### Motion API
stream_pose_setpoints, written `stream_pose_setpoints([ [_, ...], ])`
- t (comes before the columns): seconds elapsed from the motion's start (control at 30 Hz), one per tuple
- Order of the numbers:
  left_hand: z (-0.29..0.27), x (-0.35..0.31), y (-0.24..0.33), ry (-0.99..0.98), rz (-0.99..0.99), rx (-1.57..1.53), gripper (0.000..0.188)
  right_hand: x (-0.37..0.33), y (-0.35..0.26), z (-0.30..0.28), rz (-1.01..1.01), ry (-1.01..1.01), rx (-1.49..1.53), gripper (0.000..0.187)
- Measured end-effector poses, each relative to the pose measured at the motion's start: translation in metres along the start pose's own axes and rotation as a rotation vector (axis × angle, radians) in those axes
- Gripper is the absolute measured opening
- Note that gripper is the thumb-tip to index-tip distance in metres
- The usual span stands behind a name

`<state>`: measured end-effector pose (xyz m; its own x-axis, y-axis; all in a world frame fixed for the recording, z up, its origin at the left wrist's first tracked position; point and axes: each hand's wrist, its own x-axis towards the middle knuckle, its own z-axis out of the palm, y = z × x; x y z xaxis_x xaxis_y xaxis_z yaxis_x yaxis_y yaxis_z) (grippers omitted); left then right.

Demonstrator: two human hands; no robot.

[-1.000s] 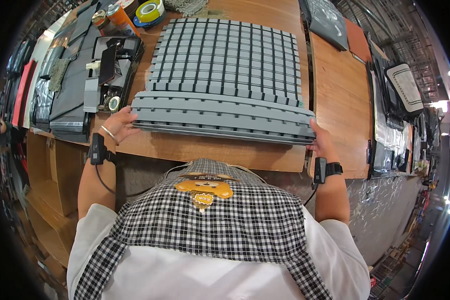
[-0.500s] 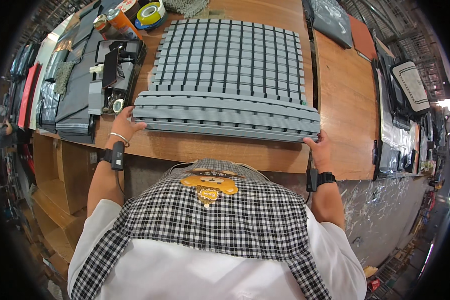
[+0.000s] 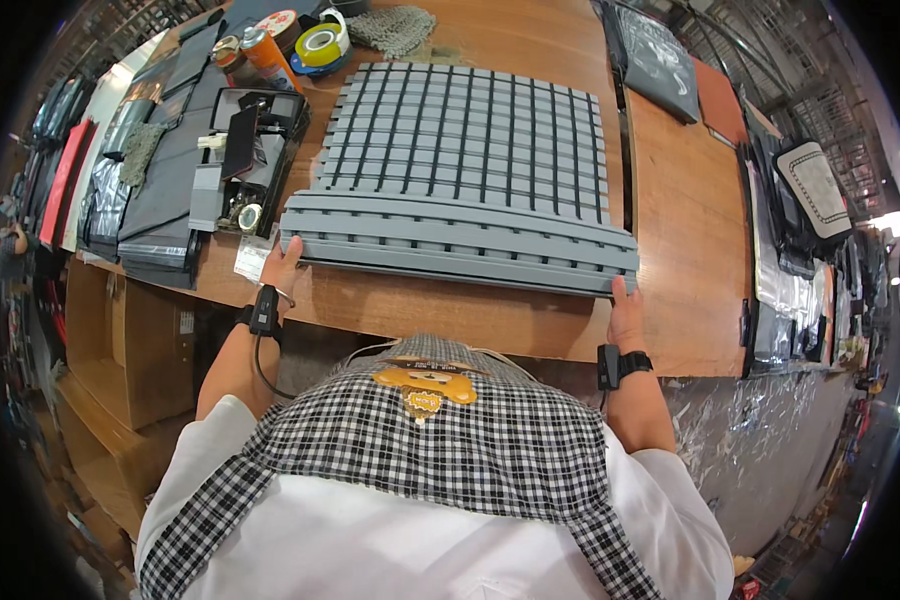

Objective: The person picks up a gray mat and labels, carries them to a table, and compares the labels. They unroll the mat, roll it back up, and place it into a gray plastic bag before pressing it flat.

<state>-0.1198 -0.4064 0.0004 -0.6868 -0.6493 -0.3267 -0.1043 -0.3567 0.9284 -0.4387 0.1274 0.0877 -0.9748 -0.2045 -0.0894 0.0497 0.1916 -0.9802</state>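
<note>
A grey slatted mat (image 3: 467,140), its slats joined by dark cross strips, lies on the wooden table in front of me. Along its near edge, a folded-over band of slats (image 3: 460,235) forms a thicker ridge. My left hand (image 3: 284,262) grips the near left corner of that band, thumb on top and fingers mostly hidden beneath. At the near right corner my right hand (image 3: 626,312) is closed on the same band, its thumb against the front edge. Just left of my left hand lies a white label (image 3: 254,260).
Left of the mat stands a black tray (image 3: 292,105) with a dark phone (image 3: 240,142) and a watch (image 3: 249,217). Behind it are an orange spray can (image 3: 270,58) and yellow tape (image 3: 320,45). Dark plastic packages (image 3: 660,65) lie at the right. Cardboard boxes (image 3: 140,350) sit below left.
My left hand has shifted inward to the right along the band's corner, uncovering the white label. The mat and right hand sit slightly lower in the picture, as does the table.
</note>
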Motion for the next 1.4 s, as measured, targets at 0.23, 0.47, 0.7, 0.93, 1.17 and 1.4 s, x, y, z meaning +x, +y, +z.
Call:
stream_pose_setpoints([
  [0.23, -0.002, -0.079, 0.014, 0.087, -0.106, 0.156, 0.057, -0.073, -0.01, -0.021, 0.168, 0.024, -0.214, 0.04],
  [0.47, -0.018, -0.119, 0.025, 0.152, -0.283, 0.522, 0.07, -0.11, -0.043, -0.021, 0.112, 0.043, -0.334, 0.047],
  [0.7, 0.009, -0.027, 0.085, 0.037, -0.389, 1.212, 0.103, -0.015, -0.099, 0.01, 0.506, 0.043, -0.772, 0.064],
  [0.93, 0.044, 0.051, 0.111, -0.093, -0.478, 1.199, 0.086, 0.08, -0.086, 0.017, 0.536, -0.168, -0.703, 0.067],
  [1.17, -0.001, 0.046, 0.039, 0.129, -0.248, 0.355, 0.06, 0.104, -0.094, 0.039, 0.648, -0.214, -0.912, 0.067],
  [1.4, 0.011, 0.045, 0.054, 0.002, -0.397, -0.038, 0.046, 0.088, -0.094, 0.008, 0.551, -0.259, -0.728, 0.065],
])
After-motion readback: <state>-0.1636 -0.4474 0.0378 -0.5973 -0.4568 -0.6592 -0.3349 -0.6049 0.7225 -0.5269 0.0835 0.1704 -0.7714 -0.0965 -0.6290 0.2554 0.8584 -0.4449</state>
